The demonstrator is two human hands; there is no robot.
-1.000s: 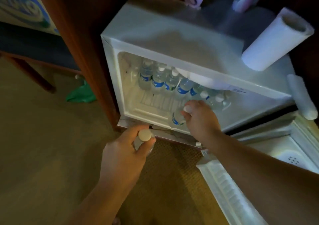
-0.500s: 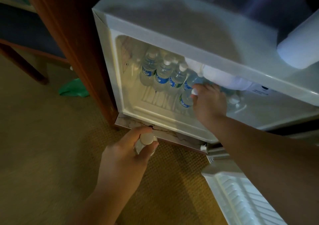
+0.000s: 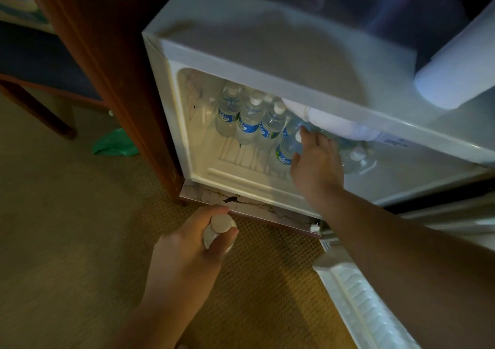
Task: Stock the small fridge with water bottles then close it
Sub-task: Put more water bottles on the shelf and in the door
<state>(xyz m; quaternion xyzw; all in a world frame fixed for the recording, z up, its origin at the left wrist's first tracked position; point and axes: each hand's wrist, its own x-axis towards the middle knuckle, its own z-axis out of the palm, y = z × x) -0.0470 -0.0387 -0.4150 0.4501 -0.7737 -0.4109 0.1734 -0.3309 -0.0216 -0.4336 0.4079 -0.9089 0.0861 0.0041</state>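
A green bag point(image 3: 115, 143) lies on the carpet point(image 3: 53, 241) at the far left, beside a wooden panel point(image 3: 107, 62) that stands against the left wall of the fridge point(image 3: 267, 54). The left hand point(image 3: 187, 249) hangs low over the carpet, just in front of the fridge's cracked base strip point(image 3: 254, 206), clenched around a bottle point(image 3: 220, 232) held upright, its white cap up between thumb and fingers. The fridge is open and lit inside. Along its back, toward the left corner, a row of bottles point(image 3: 249, 120) stands upright with white caps and blue labels. To their right, the right hand point(image 3: 316, 166) reaches into the fridge with fingers curled around a tilted bottle point(image 3: 285, 153), near the front edge of the floor; its cap is at the fingertips. More bottles point(image 3: 356, 156) lie or stand behind that hand, too hidden to count. The open door point(image 3: 361, 303) swings out at lower right, ribbed inner face up. On the fridge's top, at its right edge, lies a paper roll point(image 3: 460, 73).
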